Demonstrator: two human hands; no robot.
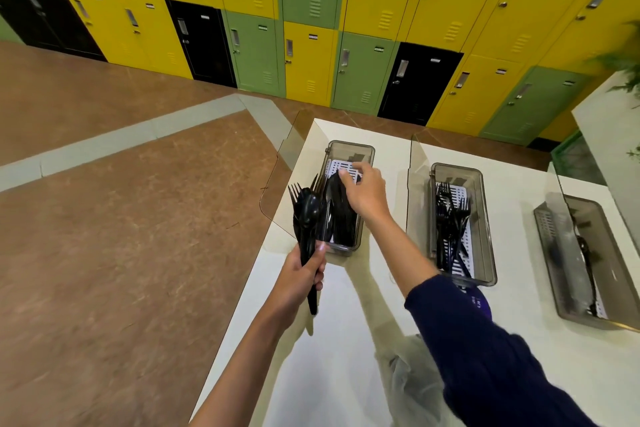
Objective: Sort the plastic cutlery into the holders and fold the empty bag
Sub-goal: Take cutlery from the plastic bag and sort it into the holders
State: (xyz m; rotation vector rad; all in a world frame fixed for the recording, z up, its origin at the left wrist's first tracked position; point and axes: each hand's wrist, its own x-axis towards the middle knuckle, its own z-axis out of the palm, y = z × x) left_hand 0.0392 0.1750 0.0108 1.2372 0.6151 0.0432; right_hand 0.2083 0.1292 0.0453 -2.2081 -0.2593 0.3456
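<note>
Cutlery: black plastic, glossy, smooth.
Holders: smoky translucent plastic; white slotted inserts.
Bench: white, matt, smooth.
Lockers: painted metal, satin sheen.
Floor: brown, mottled, faint sheen.
Bag: thin cloudy crumpled film, probably plastic.
Sleeve: navy cloth, matt.

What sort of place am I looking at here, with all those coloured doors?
Most likely a staff or school canteen, though that is a guess. A wall of yellow, green and black lockers stands behind a white counter, which carries three smoky cutlery holders stocked with black plastic cutlery.
</note>
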